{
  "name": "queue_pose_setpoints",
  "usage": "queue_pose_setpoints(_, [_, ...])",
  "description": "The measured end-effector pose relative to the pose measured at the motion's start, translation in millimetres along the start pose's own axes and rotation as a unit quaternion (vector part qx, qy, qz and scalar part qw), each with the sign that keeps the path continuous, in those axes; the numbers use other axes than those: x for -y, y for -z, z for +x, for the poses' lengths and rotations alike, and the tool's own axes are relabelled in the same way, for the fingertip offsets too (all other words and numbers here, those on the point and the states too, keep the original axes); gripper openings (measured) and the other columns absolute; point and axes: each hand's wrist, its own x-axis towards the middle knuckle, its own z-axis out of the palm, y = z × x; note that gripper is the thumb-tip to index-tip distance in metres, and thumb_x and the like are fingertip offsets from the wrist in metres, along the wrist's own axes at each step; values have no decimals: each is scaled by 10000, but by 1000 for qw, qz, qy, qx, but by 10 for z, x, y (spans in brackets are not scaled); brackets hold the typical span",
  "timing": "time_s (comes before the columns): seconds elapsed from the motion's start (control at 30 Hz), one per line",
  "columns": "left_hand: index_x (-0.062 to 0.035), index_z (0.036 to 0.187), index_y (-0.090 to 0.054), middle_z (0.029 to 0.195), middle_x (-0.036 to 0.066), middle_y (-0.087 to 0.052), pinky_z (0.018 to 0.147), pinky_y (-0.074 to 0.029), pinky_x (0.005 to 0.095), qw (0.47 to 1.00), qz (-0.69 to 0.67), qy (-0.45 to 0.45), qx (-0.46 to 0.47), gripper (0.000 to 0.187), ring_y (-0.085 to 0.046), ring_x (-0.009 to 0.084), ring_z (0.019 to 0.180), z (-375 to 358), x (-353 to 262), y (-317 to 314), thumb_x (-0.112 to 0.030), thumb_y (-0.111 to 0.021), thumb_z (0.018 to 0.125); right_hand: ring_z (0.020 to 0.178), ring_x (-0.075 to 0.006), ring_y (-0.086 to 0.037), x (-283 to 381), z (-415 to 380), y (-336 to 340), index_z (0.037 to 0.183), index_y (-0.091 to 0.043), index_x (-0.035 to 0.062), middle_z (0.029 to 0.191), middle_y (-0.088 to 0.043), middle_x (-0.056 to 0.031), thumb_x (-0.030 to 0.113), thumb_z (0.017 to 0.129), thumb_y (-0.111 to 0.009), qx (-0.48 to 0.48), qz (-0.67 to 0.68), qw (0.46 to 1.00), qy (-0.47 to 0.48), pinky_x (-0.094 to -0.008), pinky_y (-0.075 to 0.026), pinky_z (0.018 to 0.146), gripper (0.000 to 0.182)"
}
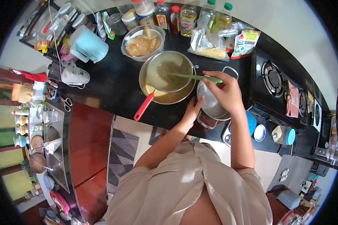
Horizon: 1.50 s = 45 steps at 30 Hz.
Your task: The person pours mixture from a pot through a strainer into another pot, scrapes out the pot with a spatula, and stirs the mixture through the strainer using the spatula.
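Note:
My right hand (226, 93) grips a green spatula (189, 76) by its handle. Its far end reaches into a round strainer (169, 90), and the head is hard to make out there. The strainer has a red handle (144, 107) and rests across a bowl (142, 85) with yellowish liquid in it; pale, cloudy contents show in the mesh. My left hand (192, 112) is closed on the near left side of a silver metal pot (211, 99), which stands beside the bowl and partly under my right hand.
Behind the bowl is a clear plastic tub (143, 58) of bagged food. Bottles (187, 22) and packets (245, 43) line the wall. A light-blue pitcher (89, 44) and a white hand mixer (75, 75) stand left. A gas stove (272, 78) is on the right.

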Motion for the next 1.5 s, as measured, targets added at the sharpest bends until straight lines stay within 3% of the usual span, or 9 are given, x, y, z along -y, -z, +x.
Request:
queue_pose_setpoints(0.33, [-18,1222,-509,1122,174,-614,882,-493,365,988,-105,82,72,502,-629,243,1000,-888,-458,2056,-408,-297,989,685,-170,-668,94,-37,-551,893,-686,8,762,-679,-131,87,759,-647,-79,-50,995,-30,-277,-513,646,160])
queue_pose_setpoints(0.5, [-24,1142,-558,874,110,-659,607,-516,286,975,-5,204,93,593,-652,191,689,-751,-1177,1922,-530,-305,964,639,-153,-646,-62,-15,-953,870,-682,-1,732,-668,-103,66,732,-649,-140,-58,988,0,-261,-502,618,156])
queue_pose_setpoints(0.57, [-67,1052,-548,619,5,-541,417,-352,243,970,65,209,102,496,-463,101,449,-643,-1189,1859,-519,-362,961,618,-143,-622,92,-159,-1091,841,-673,-3,698,-649,-83,49,733,-616,-72,-37,994,-78,-258,-487,599,133])
queue_pose_setpoints(0.67, [-90,999,-528,572,-19,-466,390,-305,242,958,38,253,130,457,-399,84,423,-618,-1227,1843,-518,-372,959,627,-91,-578,141,-186,-891,860,-677,-26,688,-635,-49,101,786,-575,-124,100,964,-211,-233,-457,570,178])
queue_pose_setpoints(0.83, [-124,895,-487,519,-58,-363,376,-218,234,960,50,251,119,433,-280,63,398,-626,-1262,1788,-529,-352,962,669,-100,-590,-102,9,-1032,899,-664,-41,736,-651,-67,97,840,-572,-259,176,938,-150,-234,-471,621,176])
queue_pose_setpoints(0.93, [-128,865,-469,517,-69,-330,378,-190,232,957,49,257,125,439,-246,53,399,-618,-1255,1787,-534,-336,964,673,-104,-606,-85,-89,-1076,891,-667,-41,728,-652,-60,96,818,-583,-80,199,956,-201,-231,-480,620,176])
queue_pose_setpoints(1.07, [-129,854,-463,515,-78,-300,377,-173,235,958,37,251,134,441,-222,51,396,-614,-1230,1798,-531,-323,967,648,-100,-599,280,19,-484,828,-698,-28,714,-659,-75,103,739,-597,-27,47,979,-194,-254,-478,606,188])
queue_pose_setpoints(1.17, [-127,856,-464,526,-77,-301,375,-170,238,964,64,238,102,420,-218,47,397,-670,-1296,1730,-508,-331,972,662,-266,-636,419,221,-599,802,-684,11,723,-645,-134,116,713,-626,-84,-165,982,21,-327,-496,634,149])
queue_pose_setpoints(1.5, [-114,872,-488,559,-69,-328,371,-180,221,976,144,147,77,347,-241,40,413,-754,-1433,1605,-419,-368,985,631,-320,-623,501,52,-670,795,-668,5,728,-633,-156,95,732,-650,-113,-146,983,1,-354,-495,602,111])
